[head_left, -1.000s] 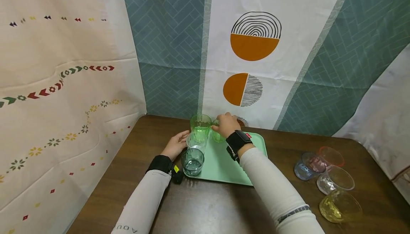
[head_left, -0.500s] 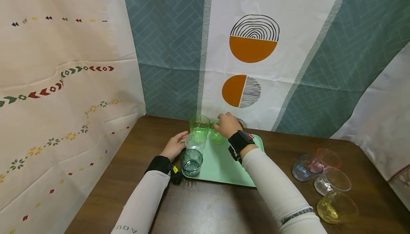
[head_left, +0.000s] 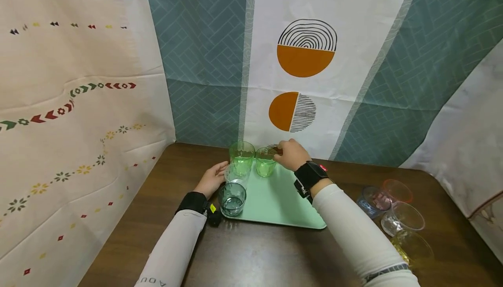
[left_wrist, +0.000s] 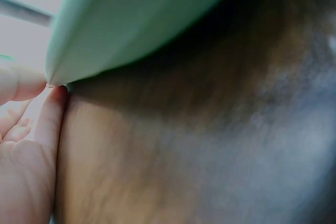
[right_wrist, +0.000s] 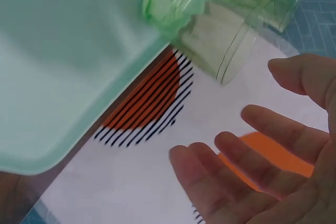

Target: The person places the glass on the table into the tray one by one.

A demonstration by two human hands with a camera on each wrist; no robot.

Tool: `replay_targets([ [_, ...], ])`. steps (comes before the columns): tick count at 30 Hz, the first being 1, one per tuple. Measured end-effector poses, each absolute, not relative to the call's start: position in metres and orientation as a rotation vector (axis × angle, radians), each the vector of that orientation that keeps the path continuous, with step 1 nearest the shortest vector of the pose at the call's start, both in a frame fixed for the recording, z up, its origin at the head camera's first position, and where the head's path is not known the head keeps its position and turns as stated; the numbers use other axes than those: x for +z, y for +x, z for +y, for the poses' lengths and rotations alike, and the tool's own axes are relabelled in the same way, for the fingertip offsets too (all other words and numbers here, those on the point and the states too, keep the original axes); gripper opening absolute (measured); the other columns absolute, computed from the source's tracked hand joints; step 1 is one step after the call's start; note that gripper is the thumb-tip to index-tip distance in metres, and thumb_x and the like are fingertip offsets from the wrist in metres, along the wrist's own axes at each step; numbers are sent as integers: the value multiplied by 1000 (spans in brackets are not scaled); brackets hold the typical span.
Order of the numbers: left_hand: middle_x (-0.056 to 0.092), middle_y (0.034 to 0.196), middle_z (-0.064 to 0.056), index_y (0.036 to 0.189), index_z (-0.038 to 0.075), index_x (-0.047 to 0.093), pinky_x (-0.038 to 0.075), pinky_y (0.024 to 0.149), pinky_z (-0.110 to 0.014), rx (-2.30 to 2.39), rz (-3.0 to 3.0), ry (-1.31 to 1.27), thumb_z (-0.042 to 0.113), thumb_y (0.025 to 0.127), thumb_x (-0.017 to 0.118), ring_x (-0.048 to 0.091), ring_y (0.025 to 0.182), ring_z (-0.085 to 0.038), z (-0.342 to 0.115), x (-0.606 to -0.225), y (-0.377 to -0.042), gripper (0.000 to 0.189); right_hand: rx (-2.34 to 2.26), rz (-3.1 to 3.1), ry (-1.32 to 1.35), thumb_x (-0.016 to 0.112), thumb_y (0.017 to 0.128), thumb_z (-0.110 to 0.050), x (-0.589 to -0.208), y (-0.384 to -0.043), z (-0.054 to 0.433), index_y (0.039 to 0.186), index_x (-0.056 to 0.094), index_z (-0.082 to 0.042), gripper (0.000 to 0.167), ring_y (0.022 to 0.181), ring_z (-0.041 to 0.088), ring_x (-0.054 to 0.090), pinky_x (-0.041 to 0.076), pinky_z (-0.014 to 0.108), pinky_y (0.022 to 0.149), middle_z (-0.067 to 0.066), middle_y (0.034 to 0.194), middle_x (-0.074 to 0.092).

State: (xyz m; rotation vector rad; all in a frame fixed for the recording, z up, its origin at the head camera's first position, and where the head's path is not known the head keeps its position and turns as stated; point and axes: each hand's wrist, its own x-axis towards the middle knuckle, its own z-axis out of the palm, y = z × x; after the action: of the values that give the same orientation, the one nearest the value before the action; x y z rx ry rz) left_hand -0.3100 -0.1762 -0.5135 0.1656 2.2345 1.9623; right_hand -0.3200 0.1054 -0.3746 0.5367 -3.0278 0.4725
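My left hand (head_left: 211, 180) is at the left edge of the mint-green tray (head_left: 279, 202); in the left wrist view its thumb and finger pinch the tray's rim (left_wrist: 105, 51). On the tray's left side stand a large green glass (head_left: 240, 160), a clear glass (head_left: 237, 173) and a dark bluish-grey glass (head_left: 232, 202). A smaller green glass (head_left: 265, 164) stands at the back, beside the large one. Just right of it is my right hand (head_left: 294, 155). The right wrist view shows that hand's fingers spread, holding nothing, apart from the smaller green glass (right_wrist: 210, 35).
More glasses stand on the brown table (head_left: 251, 252) at the right: a blue one (head_left: 367, 204), a red-rimmed one (head_left: 404, 193), a clear one (head_left: 393, 225) and a yellow one (head_left: 401, 252) partly behind my right sleeve. Patterned cloth (head_left: 204, 60) hangs behind the table.
My right hand has let go of the smaller green glass and moved right, away from it. The left hand stays at the tray's edge. The head view has shifted slightly.
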Motion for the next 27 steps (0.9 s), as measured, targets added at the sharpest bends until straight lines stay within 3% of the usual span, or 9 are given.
replay_targets([
  [6,41,154,-26,157,-1,32,43,112,-48,1949,2269,159,15,104,58,39,143,-38,-176,-517,-311,61,458,-3063,526,64,97,-14,-372,-308,135,114,67,9,28,105,41,59,52,51,89,25,108,65],
  [8,40,154,-27,157,-2,32,44,111,-47,1942,2278,167,16,104,58,40,143,-39,-175,-517,-311,62,459,-3071,514,63,96,-12,-371,-304,146,109,67,9,25,100,41,60,52,51,86,25,104,66],
  [9,40,155,-26,157,-2,32,44,111,-48,1945,2272,166,16,104,58,39,143,-38,-175,-517,-311,61,447,-3070,497,64,96,-13,-370,-301,151,114,68,9,28,103,42,62,53,52,88,26,111,67],
  [17,38,156,-26,158,-1,30,40,114,-50,1955,2256,139,8,106,53,36,145,-38,-174,-510,-305,57,427,-3141,320,66,96,-13,-362,-278,193,117,64,12,33,91,41,66,56,52,77,31,113,65],
  [24,38,156,-26,158,-2,30,38,115,-49,1960,2249,144,5,106,51,36,145,-37,-175,-506,-306,57,399,-3202,240,72,91,-16,-356,-265,231,120,62,14,43,102,49,62,56,56,77,34,118,62],
  [27,38,156,-25,158,-1,30,38,115,-49,1951,2253,148,7,106,51,36,146,-36,-174,-509,-308,57,402,-3228,247,74,89,-15,-354,-261,246,116,61,17,44,98,48,62,56,56,76,36,116,61],
])
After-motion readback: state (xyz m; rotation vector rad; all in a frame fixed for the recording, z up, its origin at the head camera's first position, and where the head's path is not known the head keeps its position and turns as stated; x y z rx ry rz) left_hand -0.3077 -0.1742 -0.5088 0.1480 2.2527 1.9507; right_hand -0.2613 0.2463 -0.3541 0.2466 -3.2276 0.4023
